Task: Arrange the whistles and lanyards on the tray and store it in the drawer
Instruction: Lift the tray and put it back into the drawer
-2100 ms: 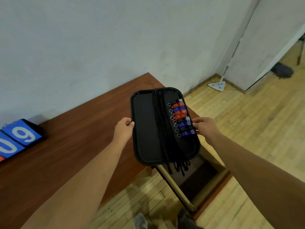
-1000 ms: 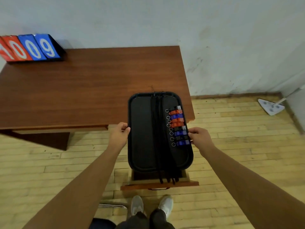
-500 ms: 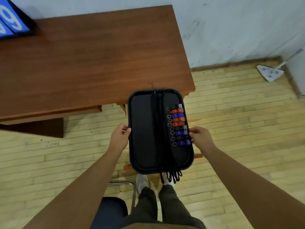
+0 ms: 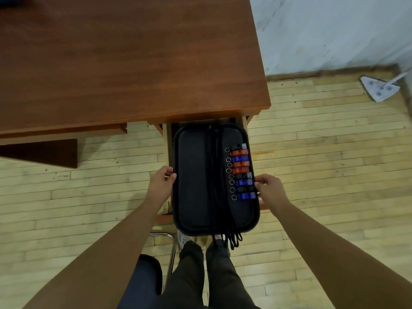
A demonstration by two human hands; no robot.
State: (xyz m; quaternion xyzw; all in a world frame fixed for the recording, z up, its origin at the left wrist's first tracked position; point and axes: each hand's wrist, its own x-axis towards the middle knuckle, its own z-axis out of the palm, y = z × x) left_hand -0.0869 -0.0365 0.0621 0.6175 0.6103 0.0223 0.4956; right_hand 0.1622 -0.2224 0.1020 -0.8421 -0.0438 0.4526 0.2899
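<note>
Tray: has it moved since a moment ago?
Yes. The tray has dropped from above the desk's front edge down to the open drawer below it.

Tray (image 4: 191,186) over drawer (image 4: 167,139), under desk (image 4: 133,63) front

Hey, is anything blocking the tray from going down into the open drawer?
Nothing visible blocks it. The tray is right over the drawer; only the lanyards overhang its near rim.

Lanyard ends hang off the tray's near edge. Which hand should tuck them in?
The right hand, probably: the black cord lanyards dangle off the black plastic tray right of its middle, nearer that hand; the left hand holds the opposite rim.
</note>
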